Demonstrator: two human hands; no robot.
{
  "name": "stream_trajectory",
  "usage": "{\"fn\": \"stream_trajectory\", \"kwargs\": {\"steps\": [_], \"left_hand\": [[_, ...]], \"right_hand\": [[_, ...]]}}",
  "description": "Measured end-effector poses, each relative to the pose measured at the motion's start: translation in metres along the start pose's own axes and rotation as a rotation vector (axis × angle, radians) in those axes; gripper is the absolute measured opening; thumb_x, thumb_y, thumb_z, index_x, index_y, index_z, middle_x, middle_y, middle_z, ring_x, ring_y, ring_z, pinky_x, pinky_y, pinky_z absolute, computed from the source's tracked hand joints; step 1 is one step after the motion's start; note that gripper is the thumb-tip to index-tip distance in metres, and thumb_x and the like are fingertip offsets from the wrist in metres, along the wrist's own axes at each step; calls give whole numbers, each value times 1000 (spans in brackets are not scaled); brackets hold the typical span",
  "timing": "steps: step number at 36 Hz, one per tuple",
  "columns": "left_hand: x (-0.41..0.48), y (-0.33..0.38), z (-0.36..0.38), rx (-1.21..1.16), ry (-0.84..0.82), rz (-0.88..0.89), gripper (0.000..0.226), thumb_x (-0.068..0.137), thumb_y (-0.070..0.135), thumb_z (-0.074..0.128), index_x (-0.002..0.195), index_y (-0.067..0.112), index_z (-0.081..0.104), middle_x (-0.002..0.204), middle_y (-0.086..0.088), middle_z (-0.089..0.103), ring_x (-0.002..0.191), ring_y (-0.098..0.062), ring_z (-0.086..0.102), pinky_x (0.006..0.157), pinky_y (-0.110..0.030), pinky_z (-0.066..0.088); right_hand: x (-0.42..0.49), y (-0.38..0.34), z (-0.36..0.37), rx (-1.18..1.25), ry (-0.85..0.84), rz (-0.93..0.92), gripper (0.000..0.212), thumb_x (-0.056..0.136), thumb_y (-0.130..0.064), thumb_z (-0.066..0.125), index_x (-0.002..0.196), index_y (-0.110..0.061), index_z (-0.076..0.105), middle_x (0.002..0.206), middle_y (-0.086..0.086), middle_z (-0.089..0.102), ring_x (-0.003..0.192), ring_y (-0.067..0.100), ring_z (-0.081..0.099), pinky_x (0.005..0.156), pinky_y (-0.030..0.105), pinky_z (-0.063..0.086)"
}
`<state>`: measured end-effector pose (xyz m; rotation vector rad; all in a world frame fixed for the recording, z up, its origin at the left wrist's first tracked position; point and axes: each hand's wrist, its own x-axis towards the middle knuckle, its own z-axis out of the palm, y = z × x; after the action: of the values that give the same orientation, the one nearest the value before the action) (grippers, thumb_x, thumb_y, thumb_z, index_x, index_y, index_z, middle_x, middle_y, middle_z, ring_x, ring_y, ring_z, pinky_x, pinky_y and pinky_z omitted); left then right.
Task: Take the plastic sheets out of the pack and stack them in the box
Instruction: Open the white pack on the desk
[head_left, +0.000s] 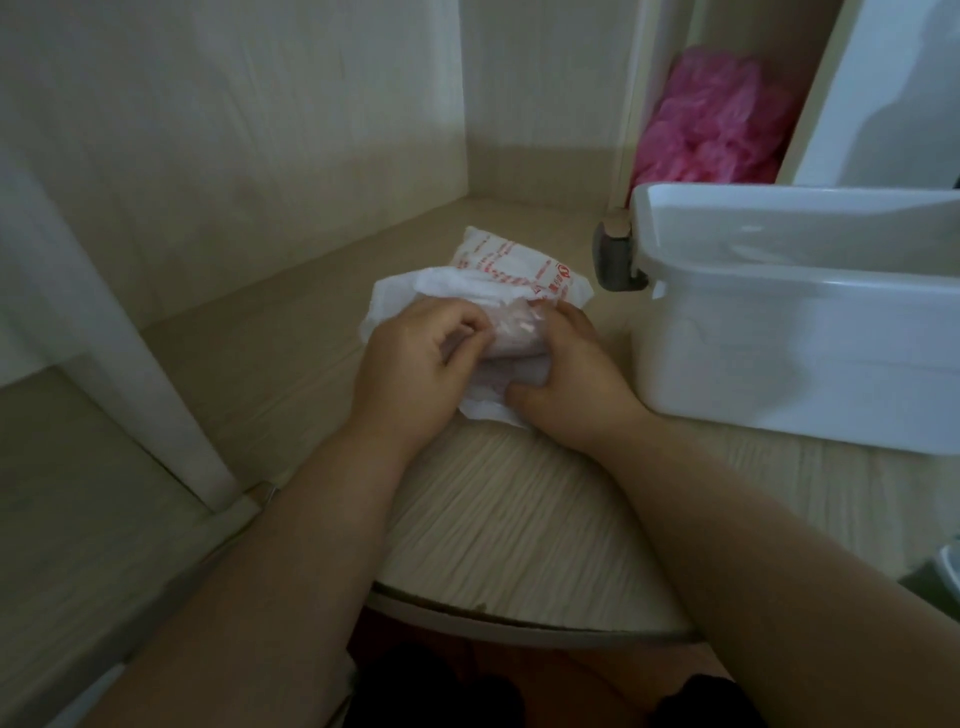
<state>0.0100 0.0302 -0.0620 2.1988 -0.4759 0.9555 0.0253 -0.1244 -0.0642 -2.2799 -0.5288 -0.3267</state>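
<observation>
A white pack with red print (511, 267) lies on the pale wooden table, its near end opened. A bundle of thin, pinkish translucent plastic sheets (514, 343) sticks out of that end between my hands. My left hand (415, 358) has its fingers curled and pinches the bundle's left side. My right hand (566, 379) grips the bundle from the right, its thumb pressed under the near edge. The white plastic box (810, 332) stands open just to the right of my right hand; its inside is hardly visible from here.
The table (519, 530) has a rounded front edge near me. Wooden panels wall it in at the left and back. A pink crumpled plastic bag (717, 119) sits behind the box. A grey caster wheel (615, 257) touches the box's left corner.
</observation>
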Motion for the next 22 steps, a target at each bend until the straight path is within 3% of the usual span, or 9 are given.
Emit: {"fn": "stream_trajectory", "kwargs": {"steps": [3,5,7,9,12,14,18,22], "left_hand": [[2,0,1,-1,77,17,7,88,14,60,87,8,65,94,-2,59,90,-2,51,80,-8,40],[2,-1,1,-51,124,15,4,89,16,59,90,17,62,103,-3,55,100,-4,51,89,-19,45],[3,0,0,-137,150,-21,10,88,22,58,92,31,58,104,5,52,106,-11,54,93,-30,48],[3,1,-2,-230,123,-73,10,86,31,56,86,41,54,102,12,52,103,-14,58,91,-32,50],[3,2,-2,-296,56,-123,6,84,38,56,88,42,56,100,9,60,99,-12,60,89,-29,50],[2,3,-1,-301,26,-132,10,85,37,57,92,43,58,100,12,62,100,-6,60,90,-23,48],[1,7,-1,-304,14,-163,20,94,27,50,109,27,63,112,10,64,109,0,57,94,-16,44],[2,16,-5,-426,-10,-340,30,95,37,36,111,33,62,116,17,63,113,5,54,95,-9,39]], "right_hand": [[-1,1,1,9,67,-39,77,78,-19,71,143,-10,32,144,8,33,135,20,28,104,18,21],[-4,-2,2,19,176,-96,70,77,-25,72,138,-8,42,140,10,40,131,22,34,102,18,23],[-6,-4,2,-13,302,-138,60,76,-32,70,130,-9,53,135,13,48,128,25,41,102,25,28],[-6,-5,2,-55,384,-188,46,77,-34,67,115,-10,64,119,11,60,112,24,53,93,26,36],[-7,-6,5,46,315,-199,12,83,-28,65,86,-17,59,82,-3,56,78,11,49,66,22,36],[-7,-6,6,76,299,-185,20,88,-21,63,73,-17,50,68,-10,45,63,6,40,57,20,30],[-12,-14,2,247,233,-82,33,95,-19,54,65,-24,42,59,-12,44,55,-3,45,52,12,34],[-19,-32,-7,350,138,-17,27,97,-26,48,75,-11,51,67,-4,51,63,5,48,62,28,42]]}}
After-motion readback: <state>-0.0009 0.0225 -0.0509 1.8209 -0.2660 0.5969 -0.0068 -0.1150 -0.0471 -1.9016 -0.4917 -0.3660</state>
